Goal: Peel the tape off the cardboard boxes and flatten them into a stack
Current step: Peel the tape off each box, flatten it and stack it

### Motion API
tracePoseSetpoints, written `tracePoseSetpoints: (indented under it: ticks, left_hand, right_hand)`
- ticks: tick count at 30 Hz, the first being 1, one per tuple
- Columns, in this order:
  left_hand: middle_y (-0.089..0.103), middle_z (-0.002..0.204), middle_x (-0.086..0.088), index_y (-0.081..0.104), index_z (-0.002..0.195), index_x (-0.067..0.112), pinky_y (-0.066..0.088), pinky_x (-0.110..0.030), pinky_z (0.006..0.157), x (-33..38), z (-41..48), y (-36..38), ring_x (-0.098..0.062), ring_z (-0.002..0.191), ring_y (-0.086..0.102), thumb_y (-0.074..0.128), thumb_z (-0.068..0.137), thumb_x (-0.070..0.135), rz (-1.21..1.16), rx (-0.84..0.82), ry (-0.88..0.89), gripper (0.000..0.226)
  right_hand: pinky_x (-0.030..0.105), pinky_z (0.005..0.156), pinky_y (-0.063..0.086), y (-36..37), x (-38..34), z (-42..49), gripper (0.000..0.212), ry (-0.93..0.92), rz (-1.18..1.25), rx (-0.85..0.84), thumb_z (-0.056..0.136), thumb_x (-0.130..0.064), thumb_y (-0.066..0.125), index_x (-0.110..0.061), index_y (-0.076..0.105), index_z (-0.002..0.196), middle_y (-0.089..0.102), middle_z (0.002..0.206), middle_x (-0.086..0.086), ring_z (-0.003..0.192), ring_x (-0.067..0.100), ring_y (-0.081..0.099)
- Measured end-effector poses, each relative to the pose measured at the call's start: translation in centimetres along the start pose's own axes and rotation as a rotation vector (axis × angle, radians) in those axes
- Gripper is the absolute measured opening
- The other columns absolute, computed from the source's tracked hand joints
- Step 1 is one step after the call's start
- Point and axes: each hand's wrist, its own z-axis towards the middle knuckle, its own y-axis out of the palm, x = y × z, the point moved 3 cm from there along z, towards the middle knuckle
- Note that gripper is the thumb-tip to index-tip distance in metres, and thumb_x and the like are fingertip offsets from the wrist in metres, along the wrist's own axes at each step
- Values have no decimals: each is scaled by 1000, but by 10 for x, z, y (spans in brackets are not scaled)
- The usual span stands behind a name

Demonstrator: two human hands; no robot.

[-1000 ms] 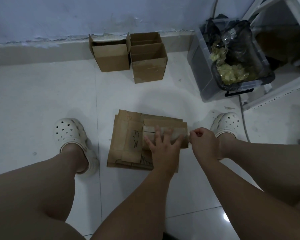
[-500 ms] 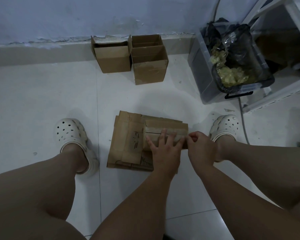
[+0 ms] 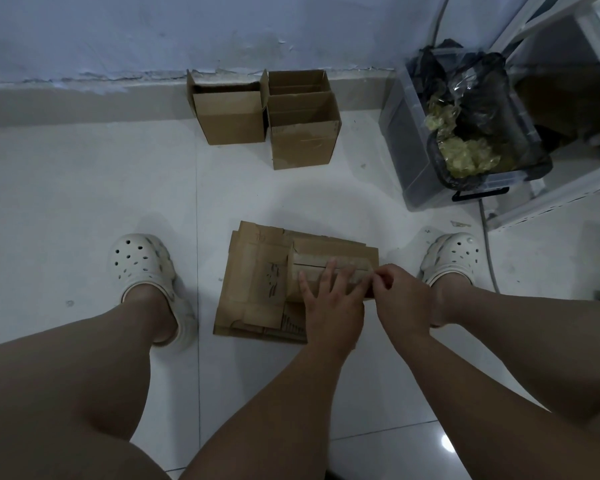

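Note:
A stack of flattened cardboard boxes lies on the white tiled floor between my feet. On top of it sits a smaller flattened box with a strip of tape along its near right side. My left hand presses flat on this box with fingers spread. My right hand is at the box's right edge, fingertips curled and pinching the tape end. Two open, upright cardboard boxes stand by the wall: one at the left, one at the right.
A clear plastic bin lined with a black bag and holding crumpled tape stands at the right, beside a white shelf frame. A cable runs down past my right foot. My white clogs flank the stack.
My right hand moved left from just off the box's right edge onto that edge, close to my left hand. The left hand stayed pressed on the top box.

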Motion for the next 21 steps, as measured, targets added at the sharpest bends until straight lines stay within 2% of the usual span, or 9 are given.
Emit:
tracePoseSetpoints:
  ticks: [2,5,8,11,13,15,18,21]
  left_hand:
    - [61,126,5,70,102,36,7,-57,108,-1,1,2,-24,132,44,64,82,36,-134,54,-68,21]
    - [57,125,9,72,91,28,-10,-35,110,-1,8,-1,-15,134,35,39,91,43,-437,59,-277,36]
    - [56,113,10,71,85,26,-6,-33,110,-3,18,-3,-12,124,37,47,91,52,-566,74,-456,36]
    - [53,111,11,70,82,28,-5,-35,111,-1,25,-2,-12,121,35,55,87,47,-525,40,-483,25]
    - [51,113,10,69,82,25,-5,-37,112,0,25,-1,-13,123,33,54,90,43,-487,18,-470,24]
    - [50,114,9,68,84,23,-5,-39,113,0,24,-1,-14,124,32,51,92,40,-452,5,-461,26]
    - [50,114,8,64,79,22,-4,-40,113,-1,23,-2,-15,124,32,50,93,38,-435,10,-445,25]
    - [49,113,7,62,77,22,-4,-39,112,-2,21,-2,-15,124,32,51,92,37,-445,24,-435,24]
  right_hand:
    - [22,71,40,2,1,-2,19,28,83,22,93,-19,54,-13,70,102,68,95,4,82,15,59]
    - [11,70,34,8,0,-6,19,9,158,18,93,-16,56,-9,71,103,51,104,3,81,13,54]
    - [2,63,35,10,2,-8,17,-35,208,29,90,-9,58,-7,73,97,49,99,4,74,10,49]
    - [6,68,39,12,9,-6,28,53,329,2,86,1,50,-11,74,96,65,92,3,78,9,56]
    - [25,76,53,11,13,-4,33,228,520,30,86,2,45,-17,70,95,69,85,-3,79,11,63]
    - [37,79,55,11,18,2,31,409,671,75,87,0,45,-22,62,101,66,81,-4,79,17,65]
    - [31,71,51,17,22,8,22,610,904,-53,91,-10,56,-19,56,111,62,87,3,76,17,61]
    - [24,69,46,24,22,6,11,661,1034,-262,94,-21,58,-12,62,100,64,91,3,80,13,58]
